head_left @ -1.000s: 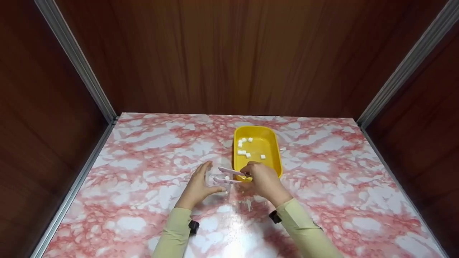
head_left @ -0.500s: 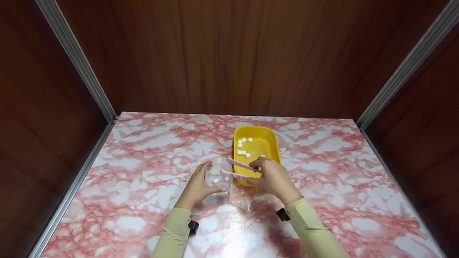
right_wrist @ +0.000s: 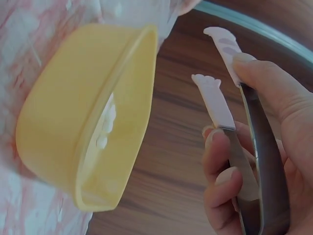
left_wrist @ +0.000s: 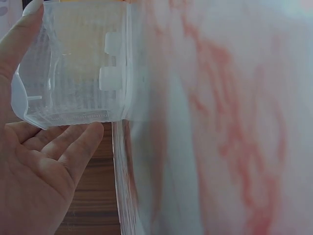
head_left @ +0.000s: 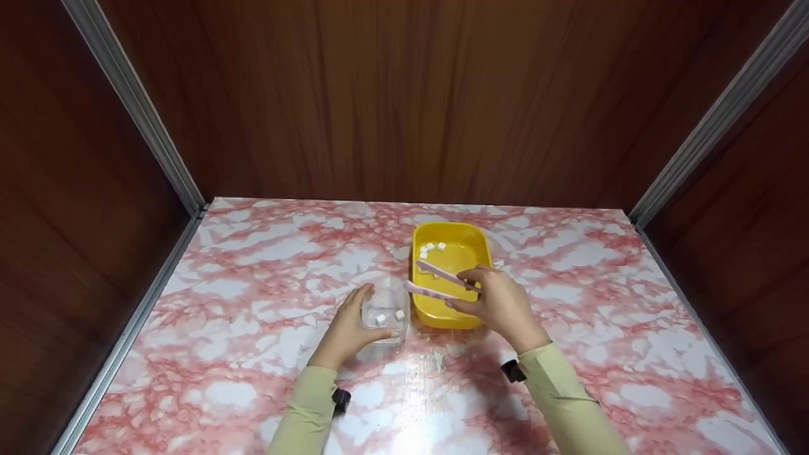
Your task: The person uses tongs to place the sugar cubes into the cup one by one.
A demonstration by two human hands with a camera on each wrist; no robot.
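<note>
My left hand [head_left: 347, 327] holds a clear plastic box [head_left: 373, 309] between thumb and fingers, on the table. Two white cubes [head_left: 380, 320] show inside it; in the left wrist view they appear against the wall of the clear box [left_wrist: 80, 61]. My right hand [head_left: 499, 303] grips metal tongs [right_wrist: 269, 156] with pink paw-shaped tips. The tips are spread apart with nothing between them, above the yellow tray [head_left: 450, 321]. Several white cubes [head_left: 441, 246] lie along the tray's left and far side; the tongs hide some of them.
The yellow tray stands just right of the clear box on a red-and-white marbled tabletop [head_left: 253, 284]. A brown wood-grain panel [head_left: 404, 101] rises behind, with further panels and metal frame strips [head_left: 136, 101] on both sides.
My right hand has moved the tongs right and away from me, from over the clear box to over the yellow tray. The left hand and box have stayed in place.
</note>
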